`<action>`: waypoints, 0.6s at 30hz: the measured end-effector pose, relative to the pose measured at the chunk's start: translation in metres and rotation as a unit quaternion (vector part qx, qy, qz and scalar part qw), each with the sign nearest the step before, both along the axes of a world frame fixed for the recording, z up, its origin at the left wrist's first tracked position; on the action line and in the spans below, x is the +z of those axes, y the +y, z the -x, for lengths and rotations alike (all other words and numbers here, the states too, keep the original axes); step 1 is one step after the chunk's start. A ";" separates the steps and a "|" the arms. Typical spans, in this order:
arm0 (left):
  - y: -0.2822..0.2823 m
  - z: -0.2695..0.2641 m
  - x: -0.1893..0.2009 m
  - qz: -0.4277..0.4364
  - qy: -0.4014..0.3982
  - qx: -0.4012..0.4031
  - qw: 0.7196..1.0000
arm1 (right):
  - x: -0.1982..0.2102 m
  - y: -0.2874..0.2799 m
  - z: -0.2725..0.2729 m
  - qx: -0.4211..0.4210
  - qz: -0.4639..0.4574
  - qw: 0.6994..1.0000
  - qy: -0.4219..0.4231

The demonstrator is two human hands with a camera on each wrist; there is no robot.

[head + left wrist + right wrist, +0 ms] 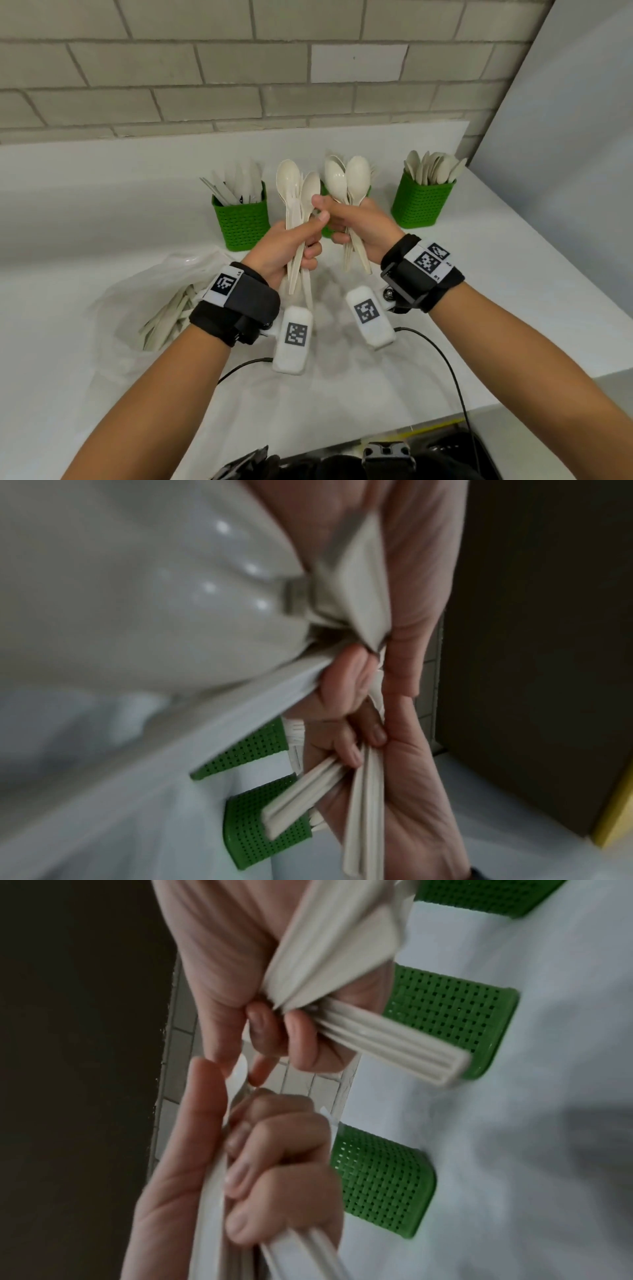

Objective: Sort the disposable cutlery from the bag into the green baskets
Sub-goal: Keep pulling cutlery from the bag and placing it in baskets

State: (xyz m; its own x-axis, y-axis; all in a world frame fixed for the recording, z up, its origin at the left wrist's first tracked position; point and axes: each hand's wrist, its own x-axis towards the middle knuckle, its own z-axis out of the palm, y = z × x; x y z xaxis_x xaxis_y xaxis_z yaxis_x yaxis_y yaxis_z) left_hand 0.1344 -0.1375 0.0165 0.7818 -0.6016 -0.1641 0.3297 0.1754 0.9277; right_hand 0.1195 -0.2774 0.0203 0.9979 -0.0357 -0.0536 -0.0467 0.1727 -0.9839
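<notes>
Pale cutlery handles (356, 569) are gripped by the left hand (411, 593); two green baskets (260, 823) are seen behind.

Cream spoons (297, 192) upright, baskets (423, 202) behind.

Three baskets stand in a row toward the desk's (445, 308) far edge: left basket (241, 222), middle basket (327, 229) behind the raised hands, right basket (421, 205) near the far right corner. The bag (144, 308) lies nearer, at the left.
</notes>
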 end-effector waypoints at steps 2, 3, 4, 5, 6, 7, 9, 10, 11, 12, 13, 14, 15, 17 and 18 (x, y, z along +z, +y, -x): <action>-0.010 0.002 0.003 -0.021 -0.017 -0.013 1.000 | 0.002 -0.008 0.001 0.007 0.012 1.000 0.003; -0.016 0.003 0.006 -0.026 -0.020 -0.017 0.999 | 0.004 -0.012 0.002 0.002 0.017 1.000 0.000; -0.023 0.004 0.008 -0.028 -0.020 -0.017 0.999 | 0.008 -0.017 0.003 -0.009 0.012 1.000 -0.005; -0.030 0.005 0.010 -0.026 -0.018 -0.015 0.999 | 0.012 -0.022 0.004 -0.029 0.000 1.000 -0.008; -0.037 0.006 0.011 -0.024 -0.016 -0.012 1.000 | 0.018 -0.028 0.005 -0.053 -0.015 0.998 -0.011; -0.043 0.007 0.012 -0.022 -0.016 -0.009 1.000 | 0.022 -0.037 0.003 -0.080 -0.027 0.996 -0.016; -0.055 0.009 0.013 -0.026 -0.031 0.000 0.999 | 0.028 -0.053 0.000 -0.109 -0.033 0.993 -0.026; -0.061 0.010 0.013 -0.035 -0.048 0.007 0.998 | 0.028 -0.059 -0.002 -0.116 -0.035 0.992 -0.027; -0.067 0.010 0.013 -0.048 -0.069 0.014 0.996 | 0.028 -0.064 -0.003 -0.115 -0.048 0.992 -0.020; -0.073 0.011 0.013 -0.070 -0.093 0.017 0.993 | 0.028 -0.066 -0.002 -0.111 -0.071 0.991 -0.008; -0.080 0.012 0.013 -0.094 -0.118 0.016 0.988 | 0.027 -0.068 -0.002 -0.110 -0.096 0.989 0.005; -0.087 0.013 0.013 -0.116 -0.139 0.013 0.983 | 0.025 -0.070 -0.002 -0.106 -0.120 0.987 0.016; -0.093 0.015 0.013 -0.132 -0.153 0.010 0.979 | 0.023 -0.072 -0.002 -0.102 -0.137 0.985 0.023; -0.102 0.017 0.014 -0.151 -0.161 0.003 0.975 | 0.019 -0.076 -0.002 -0.086 -0.155 0.984 0.030; -0.106 0.018 0.013 -0.157 -0.159 0.001 0.975 | 0.016 -0.080 -0.001 -0.084 -0.161 0.983 0.032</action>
